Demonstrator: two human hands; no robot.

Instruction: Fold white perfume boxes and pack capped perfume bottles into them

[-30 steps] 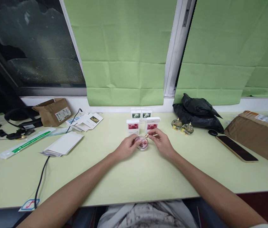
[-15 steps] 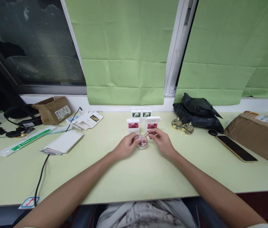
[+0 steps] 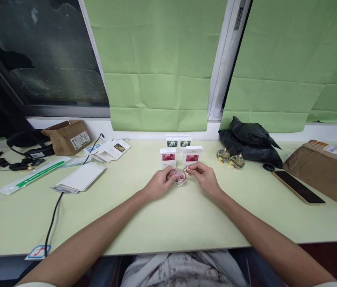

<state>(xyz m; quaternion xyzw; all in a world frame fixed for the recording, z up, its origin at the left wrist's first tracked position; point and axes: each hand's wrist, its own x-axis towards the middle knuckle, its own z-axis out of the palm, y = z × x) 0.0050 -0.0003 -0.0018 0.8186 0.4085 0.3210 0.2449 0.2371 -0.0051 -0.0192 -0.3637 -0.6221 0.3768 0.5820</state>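
My left hand [image 3: 158,183] is closed around the side of a small round glass bottle [image 3: 180,178] with pink and red bits inside. The bottle lies tilted over the table, its neck pointing to the right. At that neck, my right hand [image 3: 203,178] pinches a small gold cap [image 3: 186,170] between thumb and fingertips. Whether the cap is screwed on or only touching cannot be made out. Just behind the hands stand two white boxes with red flower pictures, a left box [image 3: 167,158] and a right box [image 3: 192,155].
Two white-flower boxes [image 3: 178,142] stand farther back. To the right are two gold-topped glass bottles [image 3: 236,161], black plastic bags [image 3: 249,139], a phone [image 3: 298,188] and a brown parcel [image 3: 325,173]. Leftward lie white cards [image 3: 80,178], an opened carton [image 3: 67,137] and a black cable [image 3: 53,215].
The view has shifted slightly. Both hands stay at the bottle, and the right fingers keep their pinch on the gold cap.
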